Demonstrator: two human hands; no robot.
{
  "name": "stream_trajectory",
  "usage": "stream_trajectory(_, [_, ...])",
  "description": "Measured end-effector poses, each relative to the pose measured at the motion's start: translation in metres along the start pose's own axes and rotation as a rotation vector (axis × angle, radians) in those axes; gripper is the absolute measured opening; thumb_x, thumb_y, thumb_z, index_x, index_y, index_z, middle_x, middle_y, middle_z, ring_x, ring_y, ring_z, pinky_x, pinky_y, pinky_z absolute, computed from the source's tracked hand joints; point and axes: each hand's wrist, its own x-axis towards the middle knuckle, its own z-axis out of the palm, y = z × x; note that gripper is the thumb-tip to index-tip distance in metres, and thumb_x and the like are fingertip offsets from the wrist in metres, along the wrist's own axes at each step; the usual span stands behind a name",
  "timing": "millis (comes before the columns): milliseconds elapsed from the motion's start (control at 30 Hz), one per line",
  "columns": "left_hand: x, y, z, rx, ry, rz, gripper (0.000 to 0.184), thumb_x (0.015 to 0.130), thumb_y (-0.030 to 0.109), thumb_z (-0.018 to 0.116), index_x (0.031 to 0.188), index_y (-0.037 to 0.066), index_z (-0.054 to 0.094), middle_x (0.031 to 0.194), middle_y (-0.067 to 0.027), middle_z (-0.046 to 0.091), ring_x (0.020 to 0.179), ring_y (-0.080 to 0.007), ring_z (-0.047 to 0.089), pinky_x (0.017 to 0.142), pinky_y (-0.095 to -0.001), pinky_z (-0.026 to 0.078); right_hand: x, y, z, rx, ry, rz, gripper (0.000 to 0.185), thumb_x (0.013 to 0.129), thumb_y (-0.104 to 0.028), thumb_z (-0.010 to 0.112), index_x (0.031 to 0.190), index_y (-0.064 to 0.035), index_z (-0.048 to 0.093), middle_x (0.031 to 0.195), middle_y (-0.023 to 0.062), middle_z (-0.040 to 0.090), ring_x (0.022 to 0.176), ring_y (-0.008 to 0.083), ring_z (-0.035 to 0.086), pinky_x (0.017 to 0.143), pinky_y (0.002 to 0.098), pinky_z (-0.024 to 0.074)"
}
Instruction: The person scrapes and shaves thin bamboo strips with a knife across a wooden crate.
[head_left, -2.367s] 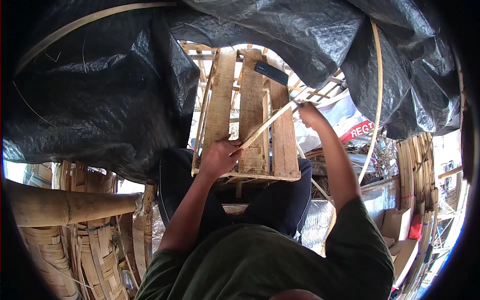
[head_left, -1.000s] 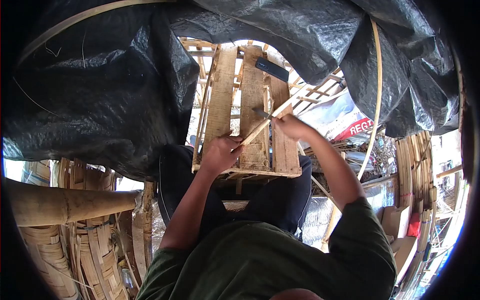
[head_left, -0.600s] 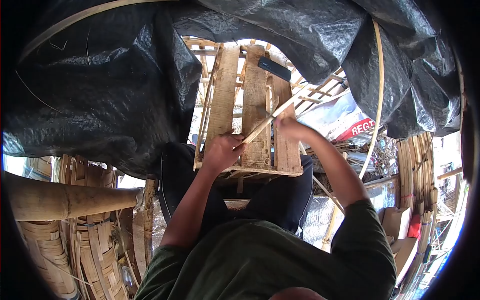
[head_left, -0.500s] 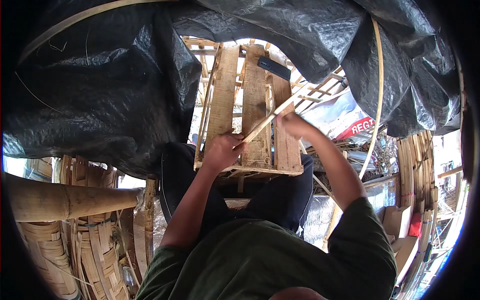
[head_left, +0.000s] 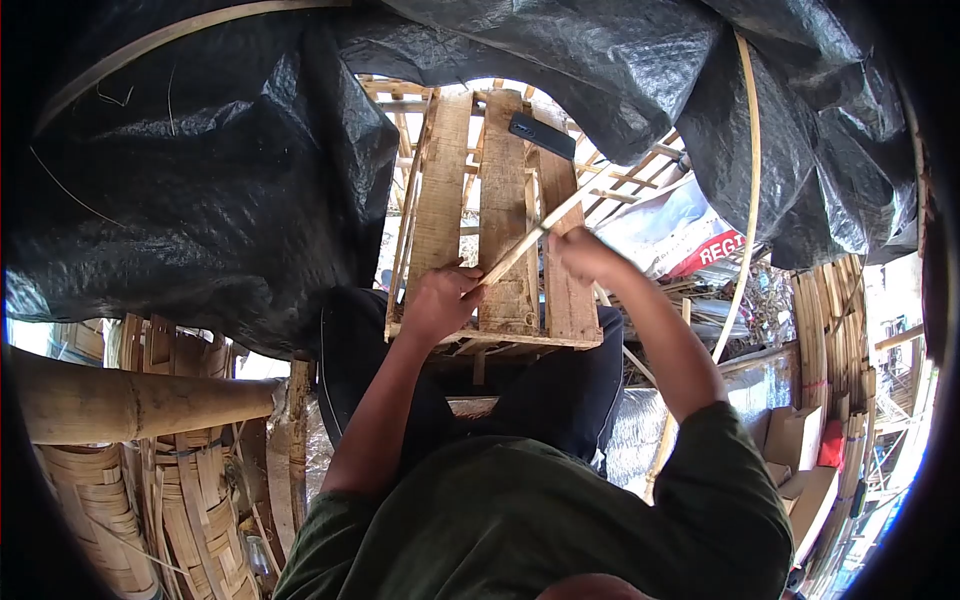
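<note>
A pale bamboo strip (head_left: 520, 250) slants across a wooden slatted bench (head_left: 503, 190), its far end pointing up and to the right. Its lower end is gripped by my left hand (head_left: 440, 303), which rests on the bench's near part with fingers closed. Beside the strip's middle is my right hand (head_left: 588, 257), curled like a fist and smeared by motion. A small dark spot shows on the strip by its fingers; what this hand holds is too blurred to name. A black phone (head_left: 542, 136) lies on the far right slats.
Black plastic sheeting (head_left: 200, 200) hangs at the left and across the top. A thick bamboo pole (head_left: 140, 400) and woven bamboo (head_left: 190, 500) stand at lower left. Bundled bamboo strips (head_left: 832, 340) and cardboard boxes (head_left: 795, 440) are at right, near a printed sack (head_left: 690, 230).
My right hand shifts slightly beside the strip and stays blurred. My left hand keeps its grip on the strip. The whole view has moved a little.
</note>
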Motion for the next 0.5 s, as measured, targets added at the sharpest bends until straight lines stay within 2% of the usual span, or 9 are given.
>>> stream_trajectory(67, [-0.001,-0.001,0.003,-0.005,0.018,0.015,0.018,0.083,0.017,0.072,0.091,0.001,0.075,0.104,-0.0102,0.073,0.103,-0.0308,0.067,0.093,-0.0388,0.053,0.003,-0.002,0.0,-0.013,0.389,0.003,0.051,0.106,-0.038,0.037,0.083,0.0034,0.058,0.065,0.0151,0.06,0.047,0.0258,0.058,0.047,0.0422,0.0471])
stream_trajectory(100, [-0.002,0.002,0.001,-0.013,0.022,0.012,0.018,0.083,0.017,0.072,0.09,0.001,0.075,0.103,-0.0102,0.073,0.102,-0.031,0.067,0.092,-0.039,0.053,0.031,0.027,0.02,-0.196,0.336,-0.132,0.048,0.106,-0.034,0.036,0.085,0.0032,0.058,0.069,0.0202,0.063,0.056,0.0328,0.063,0.052,0.0457,0.0494])
stream_trajectory(133, [-0.001,0.004,-0.002,-0.017,0.02,0.016,0.018,0.083,0.017,0.072,0.09,0.001,0.075,0.103,-0.0102,0.073,0.1,-0.0311,0.068,0.091,-0.0392,0.053,0.014,0.027,0.038,-0.266,0.159,-0.297,0.047,0.106,-0.033,0.036,0.086,0.0031,0.059,0.069,0.0221,0.063,0.061,0.0378,0.063,0.056,0.0488,0.0506])
stream_trajectory(200, [0.0,0.006,-0.004,-0.017,0.017,0.015,0.018,0.083,0.017,0.072,0.091,0.001,0.074,0.102,-0.0104,0.073,0.097,-0.0312,0.068,0.089,-0.0396,0.053,0.025,0.04,0.044,-0.382,0.34,-0.362,0.047,0.106,-0.035,0.038,0.087,0.0024,0.058,0.069,0.0203,0.062,0.059,0.0322,0.064,0.053,0.0458,0.0505])
stream_trajectory(267, [-0.002,0.008,-0.004,-0.023,0.017,0.008,0.019,0.083,0.017,0.072,0.091,0.001,0.074,0.101,-0.0106,0.073,0.095,-0.0313,0.068,0.088,-0.0399,0.054,0.019,0.017,0.001,0.079,0.125,0.036,0.048,0.104,-0.039,0.041,0.087,0.0024,0.057,0.07,0.0172,0.061,0.06,0.0249,0.063,0.053,0.0416,0.0509])
stream_trajectory(300, [-0.002,0.008,-0.004,-0.004,0.025,0.027,0.019,0.083,0.017,0.072,0.092,0.001,0.074,0.1,-0.011,0.073,0.093,-0.0315,0.068,0.086,-0.04,0.054,0.017,0.017,-0.013,0.053,0.245,-0.056,0.049,0.104,-0.042,0.042,0.086,0.0019,0.054,0.067,0.0108,0.057,0.054,0.0181,0.058,0.049,0.0365,0.0492])
stream_trajectory(333, [-0.002,0.008,-0.004,0.015,0.035,0.043,0.019,0.083,0.017,0.072,0.093,0.001,0.074,0.1,-0.0114,0.073,0.09,-0.0317,0.068,0.085,-0.04,0.054,0.01,0.013,-0.002,0.047,0.243,-0.057,0.049,0.104,-0.042,0.042,0.086,0.0019,0.054,0.067,0.0108,0.057,0.054,0.0181,0.058,0.049,0.0365,0.0492])
stream_trajectory(400, [-0.003,0.008,-0.003,0.003,0.045,0.038,0.019,0.083,0.017,0.072,0.093,0.001,0.074,0.099,-0.0115,0.073,0.089,-0.0317,0.068,0.084,-0.0401,0.054,-0.004,0.01,0.03,-0.108,-0.041,-0.066,0.051,0.105,-0.041,0.039,0.081,0.002,0.054,0.058,0.0046,0.052,0.045,0.0179,0.052,0.043,0.0358,0.047])
stream_trajectory(500, [-0.003,0.005,-0.002,0.0,0.068,0.095,0.018,0.083,0.017,0.072,0.093,0.001,0.073,0.098,-0.0118,0.072,0.087,-0.032,0.068,0.082,-0.0404,0.054,0.004,0.005,0.002,-0.028,0.058,-0.027,0.054,0.104,-0.042,0.039,0.083,0.0039,0.057,0.062,0.0082,0.054,0.049,0.0198,0.056,0.049,0.0391,0.0498])
